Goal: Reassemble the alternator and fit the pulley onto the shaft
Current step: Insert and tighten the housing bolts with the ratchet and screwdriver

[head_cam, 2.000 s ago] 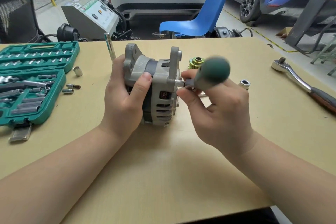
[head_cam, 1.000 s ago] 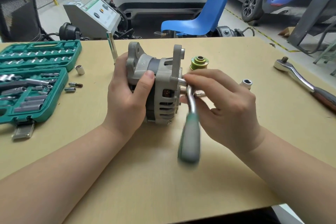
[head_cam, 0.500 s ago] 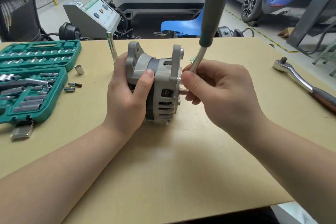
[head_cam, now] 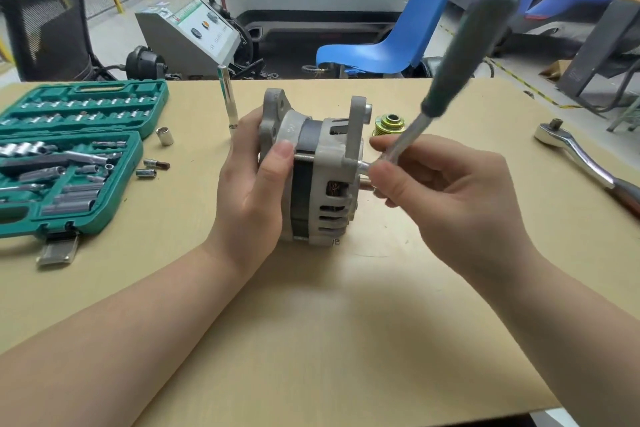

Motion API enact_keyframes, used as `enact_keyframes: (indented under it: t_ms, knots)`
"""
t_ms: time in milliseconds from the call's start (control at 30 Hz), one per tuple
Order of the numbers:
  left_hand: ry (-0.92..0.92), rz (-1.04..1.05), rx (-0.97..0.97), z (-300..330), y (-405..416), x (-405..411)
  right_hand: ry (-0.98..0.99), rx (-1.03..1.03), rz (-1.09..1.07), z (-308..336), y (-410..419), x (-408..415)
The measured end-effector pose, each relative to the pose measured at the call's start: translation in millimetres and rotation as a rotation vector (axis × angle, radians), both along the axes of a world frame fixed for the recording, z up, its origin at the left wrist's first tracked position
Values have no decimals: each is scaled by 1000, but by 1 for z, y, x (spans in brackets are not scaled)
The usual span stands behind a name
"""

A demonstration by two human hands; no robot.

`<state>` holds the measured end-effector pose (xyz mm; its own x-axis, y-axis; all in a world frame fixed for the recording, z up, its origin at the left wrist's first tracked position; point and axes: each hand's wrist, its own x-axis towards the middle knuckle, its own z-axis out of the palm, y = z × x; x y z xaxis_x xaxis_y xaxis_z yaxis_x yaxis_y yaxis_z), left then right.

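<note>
Ratchet handle (head_cam: 464, 45) has swung again: half a second ago it stood near upright, a second ago it hung down toward the near edge, now it leans up and right, blurred. That reads as fast spinning of a housing through-bolt, so probably the bolt is running down loose, not yet at final torque.

Left to right on the worktop (head_cam: 311, 340):
- Green socket case (head_cam: 69, 163) open at the left edge, loose sockets (head_cam: 164, 135) just beside it. Unmoved.
- Left hand (head_cam: 249, 191) grasps the alternator (head_cam: 311, 170), fingers wrapped round the rear housing, thumb on top. Same grip as before; unit stands on its side at mid-worktop, shaft pointing right.
- Right hand (head_cam: 446, 191) pinches the ratchet's metal neck close to the socket, which sits on the bolt head at the front housing face, above the shaft stub.
- Pulley (head_cam: 389, 125) lies behind the alternator toward the far edge, not on the shaft.
- Second, larger ratchet (head_cam: 581, 156) lies at the right edge.

Housing bolting in progress; pulley fit not started.
</note>
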<state>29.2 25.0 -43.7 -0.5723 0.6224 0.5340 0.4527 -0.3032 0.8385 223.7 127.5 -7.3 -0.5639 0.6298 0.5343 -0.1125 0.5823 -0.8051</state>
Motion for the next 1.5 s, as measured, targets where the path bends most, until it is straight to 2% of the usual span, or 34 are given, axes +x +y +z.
enact_keyframes:
  t_ms: [133, 200, 267, 367, 533, 667, 767, 867, 933, 1033, 1200, 1367, 1500]
  knots:
    - [23, -17, -17, 1, -2, -1, 28, 513, -108, -10, 5, 4]
    - [39, -25, -24, 0, -2, -2, 38, 694, -152, -14, 8, 6]
    - [40, -38, -15, -1, -2, -1, 52, 799, -180, -16, 9, 6]
    - [33, -40, 17, -1, 1, 0, 93, 809, -210, -19, 7, 1]
    - [34, -44, 28, 0, 2, 0, 62, 656, -230, -16, 3, -7]
    - [51, -42, 15, 2, 0, 1, 83, 150, -77, -5, -7, -13]
    - [30, -56, 15, 2, 0, 0, 45, -154, -13, 5, -6, -14]
    - [41, -52, 17, 1, -1, 1, 5, -619, 57, 4, -5, -18]
    - [26, -63, 18, 0, -1, 1, -14, -770, 92, 2, -6, -19]
    - [-38, -132, -3, -1, -4, -2, 33, -777, 119, 0, -4, -18]
    - [-302, -185, 9, 6, -6, -14, 186, -690, -88, 8, 23, -13]
    - [-446, -114, -151, 12, 3, -20, 9, -770, -162, 14, 46, -35]
    - [-737, -252, -255, 15, 6, -20, -70, -825, -54, -6, 42, -44]
